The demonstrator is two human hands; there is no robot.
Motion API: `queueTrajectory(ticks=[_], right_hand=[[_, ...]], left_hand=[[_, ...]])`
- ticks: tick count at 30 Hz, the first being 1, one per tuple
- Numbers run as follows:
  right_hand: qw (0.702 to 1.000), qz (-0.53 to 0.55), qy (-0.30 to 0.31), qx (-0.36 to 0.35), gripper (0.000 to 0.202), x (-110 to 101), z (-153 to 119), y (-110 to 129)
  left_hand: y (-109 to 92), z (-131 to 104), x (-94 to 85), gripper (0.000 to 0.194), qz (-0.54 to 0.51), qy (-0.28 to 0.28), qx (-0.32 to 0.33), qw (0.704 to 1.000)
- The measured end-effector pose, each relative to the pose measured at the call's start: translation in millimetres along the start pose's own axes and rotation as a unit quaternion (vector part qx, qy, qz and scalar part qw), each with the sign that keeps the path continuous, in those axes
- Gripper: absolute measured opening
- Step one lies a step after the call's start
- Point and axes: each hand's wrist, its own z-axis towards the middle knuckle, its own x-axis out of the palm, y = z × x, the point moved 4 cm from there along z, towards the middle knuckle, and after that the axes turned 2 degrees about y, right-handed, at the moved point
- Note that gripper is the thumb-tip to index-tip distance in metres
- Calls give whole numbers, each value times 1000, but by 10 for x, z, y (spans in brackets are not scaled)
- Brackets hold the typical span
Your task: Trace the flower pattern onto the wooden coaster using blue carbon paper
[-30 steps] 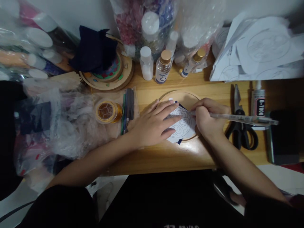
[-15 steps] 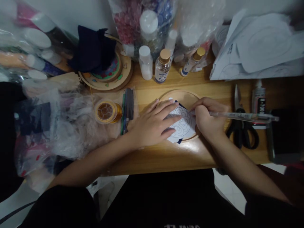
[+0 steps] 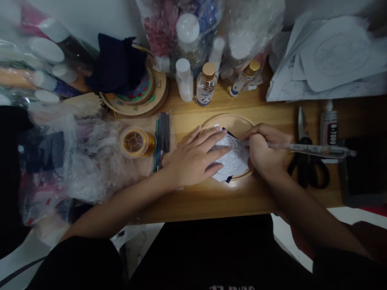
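A dim room had a grey wall (image 3: 121, 18) behind a wooden table (image 3: 187, 207), its back crowded with bottles (image 3: 206, 89) and clear plastic bags (image 3: 165, 34). At the table's middle, the left hand (image 3: 195, 161) lay palm down, fingers spread, on a flower-patterned paper (image 3: 234, 163) over a round wooden piece (image 3: 234, 123). The right hand (image 3: 263, 155) had its fingers clamped on a clear pen (image 3: 311, 149) by the paper's right side; its long axis ran nearly sideways, writing end left, rear end right, past the scissors (image 3: 306, 171).
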Motion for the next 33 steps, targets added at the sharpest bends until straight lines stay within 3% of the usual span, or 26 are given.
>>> queueTrajectory(ticks=[33], right_hand=[[1000, -24, 11, 12, 21, -3, 22, 19]], left_hand=[[-5, 5, -4, 39, 5, 9, 0, 1000]])
